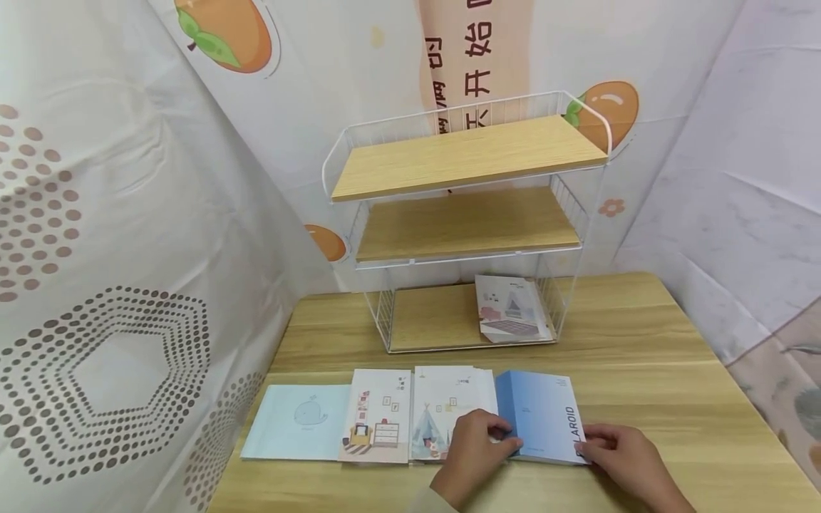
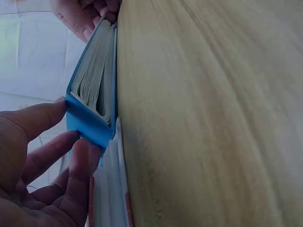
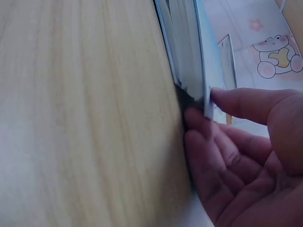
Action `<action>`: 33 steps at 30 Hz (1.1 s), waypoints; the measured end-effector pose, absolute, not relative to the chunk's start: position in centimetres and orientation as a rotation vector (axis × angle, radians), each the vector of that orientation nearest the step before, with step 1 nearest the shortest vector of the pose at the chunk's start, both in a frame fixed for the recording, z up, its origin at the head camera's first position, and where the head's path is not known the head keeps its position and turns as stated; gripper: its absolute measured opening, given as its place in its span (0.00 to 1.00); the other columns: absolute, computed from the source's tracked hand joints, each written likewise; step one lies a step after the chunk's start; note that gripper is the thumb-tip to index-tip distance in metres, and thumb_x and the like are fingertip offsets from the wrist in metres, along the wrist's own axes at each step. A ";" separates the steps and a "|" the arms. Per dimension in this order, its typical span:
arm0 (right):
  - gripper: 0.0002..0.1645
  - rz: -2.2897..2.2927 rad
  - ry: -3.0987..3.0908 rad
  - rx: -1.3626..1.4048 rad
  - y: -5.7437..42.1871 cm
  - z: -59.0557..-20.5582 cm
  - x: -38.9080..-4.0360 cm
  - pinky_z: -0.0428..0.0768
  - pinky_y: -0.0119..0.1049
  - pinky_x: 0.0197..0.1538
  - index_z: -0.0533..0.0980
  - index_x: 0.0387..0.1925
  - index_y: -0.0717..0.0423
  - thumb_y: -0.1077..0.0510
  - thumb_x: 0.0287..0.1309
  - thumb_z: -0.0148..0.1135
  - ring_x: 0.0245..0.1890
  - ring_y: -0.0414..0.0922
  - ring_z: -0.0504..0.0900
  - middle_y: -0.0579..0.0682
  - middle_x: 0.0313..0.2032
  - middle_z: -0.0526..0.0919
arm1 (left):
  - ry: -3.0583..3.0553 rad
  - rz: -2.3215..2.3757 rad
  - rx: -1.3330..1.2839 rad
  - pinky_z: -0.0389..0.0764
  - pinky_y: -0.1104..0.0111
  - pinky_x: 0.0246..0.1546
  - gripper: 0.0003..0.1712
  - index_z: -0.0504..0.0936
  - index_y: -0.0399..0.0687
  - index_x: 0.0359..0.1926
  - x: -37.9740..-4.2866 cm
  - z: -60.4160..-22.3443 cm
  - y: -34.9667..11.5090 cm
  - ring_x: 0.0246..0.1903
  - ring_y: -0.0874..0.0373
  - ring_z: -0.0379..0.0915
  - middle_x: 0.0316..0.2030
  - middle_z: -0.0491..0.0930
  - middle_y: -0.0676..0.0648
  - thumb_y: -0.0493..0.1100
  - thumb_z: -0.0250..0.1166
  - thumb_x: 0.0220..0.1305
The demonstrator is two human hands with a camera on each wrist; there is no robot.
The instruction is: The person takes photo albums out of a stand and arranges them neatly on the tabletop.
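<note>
A thick blue photo album [image 1: 545,417] with "LAROID" legible on its cover lies at the right end of a row on the table. My left hand [image 1: 473,454] grips its spine [image 2: 90,123], thumb on the cover side and fingers bent against the spine. At the opposite edge my right hand [image 1: 625,459] pinches the cover, the thumb on top and the fingers underneath. The left wrist view shows the album's page edges [image 2: 94,71] between its covers. In the right wrist view, that edge of the album is raised over the fingertips.
Left of the album lie a white album with a tent picture [image 1: 442,399], one with a room picture [image 1: 378,413] and a pale blue whale album [image 1: 301,420]. Behind them stands a three-tier wire rack with wooden shelves [image 1: 474,221]; another album [image 1: 509,306] leans on its bottom tier.
</note>
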State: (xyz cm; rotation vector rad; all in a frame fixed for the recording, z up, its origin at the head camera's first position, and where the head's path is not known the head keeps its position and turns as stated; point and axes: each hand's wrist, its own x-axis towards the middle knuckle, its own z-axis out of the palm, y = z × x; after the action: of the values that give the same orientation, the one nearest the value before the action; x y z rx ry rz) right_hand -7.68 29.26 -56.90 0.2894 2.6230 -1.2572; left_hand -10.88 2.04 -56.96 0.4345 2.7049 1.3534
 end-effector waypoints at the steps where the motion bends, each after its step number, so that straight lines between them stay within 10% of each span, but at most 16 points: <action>1: 0.29 -1.235 2.638 0.286 29.2 -56.9 -7.7 0.78 0.29 0.35 0.85 0.52 0.63 0.47 0.55 0.77 0.32 0.36 0.83 0.46 0.34 0.90 | 2.707 1.347 0.443 0.76 0.79 0.34 0.10 0.91 0.51 0.34 -10.9 -57.0 2.0 0.30 0.74 0.74 0.30 0.82 0.60 0.48 0.81 0.55; 33: 0.16 -1.103 2.855 0.133 27.9 -53.8 -10.7 0.79 0.35 0.38 0.84 0.48 0.62 0.60 0.61 0.62 0.38 0.43 0.81 0.50 0.38 0.86 | 2.358 1.561 0.332 0.80 0.74 0.37 0.09 0.87 0.49 0.40 -12.9 -54.4 1.1 0.35 0.71 0.79 0.33 0.85 0.58 0.43 0.75 0.60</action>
State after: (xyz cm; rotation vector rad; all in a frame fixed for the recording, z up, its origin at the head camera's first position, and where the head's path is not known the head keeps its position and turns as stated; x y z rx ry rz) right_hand -10.72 27.89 -53.77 0.1331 2.8550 -1.1027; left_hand -12.93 1.15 -54.39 0.3323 2.3581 1.5608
